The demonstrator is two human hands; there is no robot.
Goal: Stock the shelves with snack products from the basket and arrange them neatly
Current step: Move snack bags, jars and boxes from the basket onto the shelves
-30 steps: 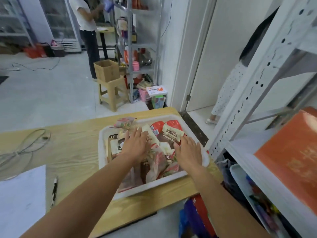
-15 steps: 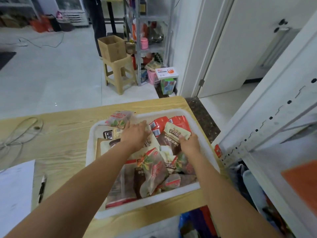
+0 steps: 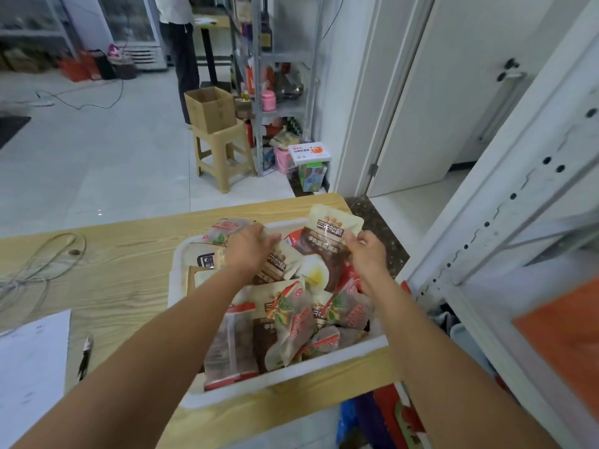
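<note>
A cream-and-brown pouch [image 3: 330,233] has been lifted from the basket [image 3: 291,375] on the worktop [image 3: 113,270], pinched by the right hand [image 3: 366,257]. The left hand [image 3: 248,249] is laid on a second pouch [image 3: 280,265]; its grip cannot be told. Shelving may follow.

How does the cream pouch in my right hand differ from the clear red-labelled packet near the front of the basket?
The cream pouch is opaque, cream over brown; the clear packet is see-through with red print. The cream pouch is raised, pinched by the right hand; the clear packet lies untouched on the pile. Both are snack packs at the white basket.
</note>
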